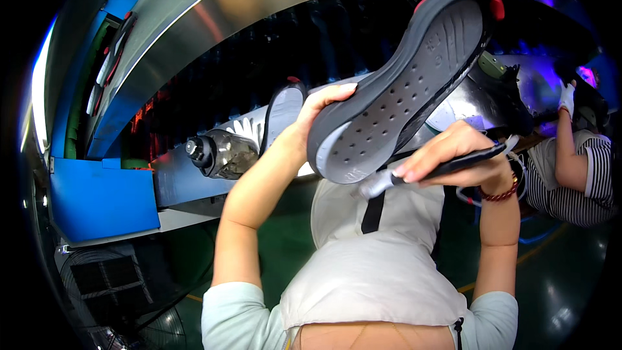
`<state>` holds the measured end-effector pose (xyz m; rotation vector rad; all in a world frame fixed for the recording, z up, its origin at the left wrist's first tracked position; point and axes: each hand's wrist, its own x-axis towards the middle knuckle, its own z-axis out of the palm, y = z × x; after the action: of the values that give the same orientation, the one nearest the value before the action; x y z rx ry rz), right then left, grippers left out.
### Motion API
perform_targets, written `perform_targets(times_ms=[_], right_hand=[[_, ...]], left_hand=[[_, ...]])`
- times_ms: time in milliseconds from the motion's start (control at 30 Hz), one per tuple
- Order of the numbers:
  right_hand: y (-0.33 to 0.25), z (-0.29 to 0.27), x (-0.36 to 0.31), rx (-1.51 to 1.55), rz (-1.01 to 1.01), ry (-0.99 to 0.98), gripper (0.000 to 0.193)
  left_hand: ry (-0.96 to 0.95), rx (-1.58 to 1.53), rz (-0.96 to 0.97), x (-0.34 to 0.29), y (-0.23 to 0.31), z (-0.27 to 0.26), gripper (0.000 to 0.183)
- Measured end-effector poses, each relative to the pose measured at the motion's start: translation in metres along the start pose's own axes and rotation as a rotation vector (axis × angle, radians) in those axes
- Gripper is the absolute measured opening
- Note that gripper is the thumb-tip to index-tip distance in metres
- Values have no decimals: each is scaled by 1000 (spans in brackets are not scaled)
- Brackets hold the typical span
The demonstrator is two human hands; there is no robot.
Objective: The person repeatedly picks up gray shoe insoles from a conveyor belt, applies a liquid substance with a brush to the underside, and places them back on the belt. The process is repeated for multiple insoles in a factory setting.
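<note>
My left hand [324, 107] grips a large shoe sole [408, 84] by its left edge and holds it up, tilted, in front of me. The sole has a black rim, a grey inner face with rows of small holes, and red patches at the far end. In my right hand [457, 155] is a brush [453, 165] with a dark handle, pinched between thumb and fingers. Its pale, slightly blurred bristles lie close to the near end of the sole; whether they touch it I cannot tell.
On the metal ledge [178, 172] to the left stand a dark see-through bottle [227, 154], a white glove [245, 128] and another sole [284, 113]. A blue box [103, 198] and a fan [116, 285] are farther left. At right, another person's gloved hand [567, 96] reaches up.
</note>
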<state>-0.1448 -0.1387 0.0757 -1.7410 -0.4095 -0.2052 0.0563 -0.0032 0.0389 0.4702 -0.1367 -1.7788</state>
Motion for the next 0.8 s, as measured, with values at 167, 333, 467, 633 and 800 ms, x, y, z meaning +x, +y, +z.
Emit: perform_targets(times_ms=[167, 333, 467, 633, 800], right_hand=[[-8, -17, 10, -78, 48, -76, 20], [-21, -26, 17, -164, 140, -317, 17], [-25, -29, 17, -132, 230, -203, 21], [-24, -38, 2, -251, 161, -215, 19], [-13, -35, -15, -99, 241, -35, 17]], left_hand=[[249, 260, -87, -1, 1, 12, 47], [264, 446, -246, -5, 4, 23, 51], [281, 460, -266, -8, 6, 24, 52], [289, 346, -282, -18, 10, 20, 48], [477, 428, -204, -32, 11, 23, 45]])
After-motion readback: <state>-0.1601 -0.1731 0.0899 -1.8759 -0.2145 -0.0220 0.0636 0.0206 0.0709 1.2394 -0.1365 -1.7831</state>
